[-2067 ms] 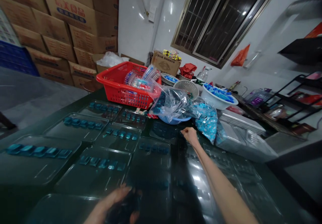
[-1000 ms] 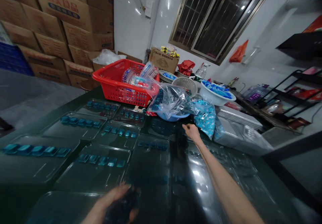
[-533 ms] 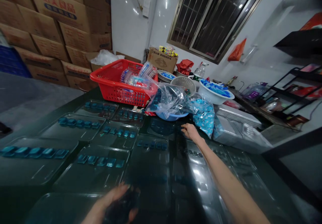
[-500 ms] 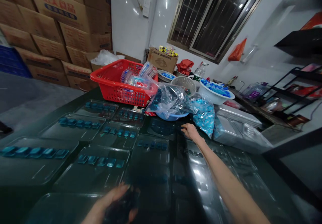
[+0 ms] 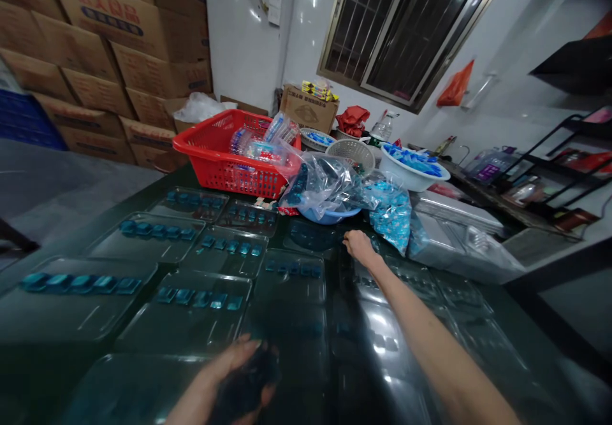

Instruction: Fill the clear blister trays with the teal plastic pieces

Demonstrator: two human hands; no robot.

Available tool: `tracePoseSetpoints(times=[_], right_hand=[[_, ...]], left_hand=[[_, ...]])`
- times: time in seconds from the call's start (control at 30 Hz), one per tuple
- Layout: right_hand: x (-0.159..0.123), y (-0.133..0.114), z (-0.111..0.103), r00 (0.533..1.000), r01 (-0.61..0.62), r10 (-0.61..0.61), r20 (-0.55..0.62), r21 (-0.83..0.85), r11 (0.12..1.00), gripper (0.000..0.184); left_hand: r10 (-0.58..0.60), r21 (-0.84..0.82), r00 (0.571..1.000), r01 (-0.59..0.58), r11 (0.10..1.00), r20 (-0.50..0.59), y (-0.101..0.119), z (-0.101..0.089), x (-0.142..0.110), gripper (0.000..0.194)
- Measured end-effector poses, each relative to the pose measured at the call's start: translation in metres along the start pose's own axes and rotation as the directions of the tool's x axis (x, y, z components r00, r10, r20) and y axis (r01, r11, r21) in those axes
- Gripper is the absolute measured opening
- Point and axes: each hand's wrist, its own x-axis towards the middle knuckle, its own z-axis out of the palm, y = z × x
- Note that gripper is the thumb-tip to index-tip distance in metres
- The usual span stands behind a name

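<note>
Nearest, bottom centre: left hand cupped palm-up, fingers curled part-way around a dark clump that fills the palm. Clump too shadowed to identify. Hand sits low over the nearest clear plastic tray.

Right arm enters from lower right. Right hand reaches to mid-frame, fingers half curled and pointing left, just beside a clear blister tray holding a row of teal pieces. Cannot tell whether it has hold of anything small.

Across the left and centre of the dark glossy tabletop: clear rectangular trays laid side by side, several with one row of small teal blocks each. Trays at lower right look darker, contents hard to make out.

Beyond the right hand: a clear plastic bag slumped on a pale blue basin; a bag of blue printed sachets beside it. Farther left, a red plastic basket holds clear packets. Farther right, a white bowl of blue sachets. Upper left, stacked cardboard cartons. Upper right, a barred window.
</note>
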Motion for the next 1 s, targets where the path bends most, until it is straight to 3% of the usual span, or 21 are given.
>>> tracePoseSetpoints(times=[0.07,0.2,0.33,0.37,0.43,0.5,0.7,0.87,1.0], right_hand=[[-0.007,-0.008,-0.008,0.999,-0.021,0.022,-0.027,0.033,0.999,0.025],[-0.04,-0.035,-0.024,0.994,0.006,0.012,-0.111,0.159,0.987,0.041],[-0.109,-0.083,-0.033,0.984,0.18,-0.165,-0.072,0.356,0.917,0.032],[-0.128,-0.096,-0.035,0.97,0.235,-0.24,-0.044,0.431,0.871,0.03],[-0.161,-0.119,-0.038,0.898,0.273,-0.438,0.041,0.728,0.629,0.028],[-0.183,-0.133,-0.042,0.889,0.208,-0.454,0.061,0.829,0.518,0.025],[-0.193,-0.127,-0.048,0.894,0.093,-0.436,0.106,0.907,0.411,0.018],[-0.195,-0.111,-0.035,0.878,-0.193,-0.392,0.276,0.952,0.238,0.019],[-0.2,-0.103,-0.023,0.885,-0.29,-0.343,0.316,0.949,0.125,0.02]], left_hand=[[0.022,-0.004,1.0,-0.022,1.0,-0.012,-0.003,-0.002,0.001,0.03],[0.069,-0.01,0.994,-0.068,0.998,0.085,-0.009,-0.011,0.004,0.038],[0.027,0.059,0.996,-0.032,0.998,0.086,-0.013,-0.009,0.002,0.043],[0.019,0.095,0.995,-0.027,0.995,0.094,-0.015,-0.007,0.002,0.043],[0.029,0.15,0.994,-0.045,0.988,0.109,-0.019,-0.003,0.001,0.041],[0.056,0.174,0.987,-0.082,0.981,0.152,-0.024,0.0,-0.001,0.039],[0.035,0.232,0.982,-0.078,0.97,0.183,-0.029,0.002,-0.005,0.027],[-0.007,0.208,0.949,-0.062,0.976,0.315,-0.026,0.004,0.001,0.017],[-0.029,0.175,0.927,-0.04,0.984,0.373,-0.028,0.003,0.005,0.016]])
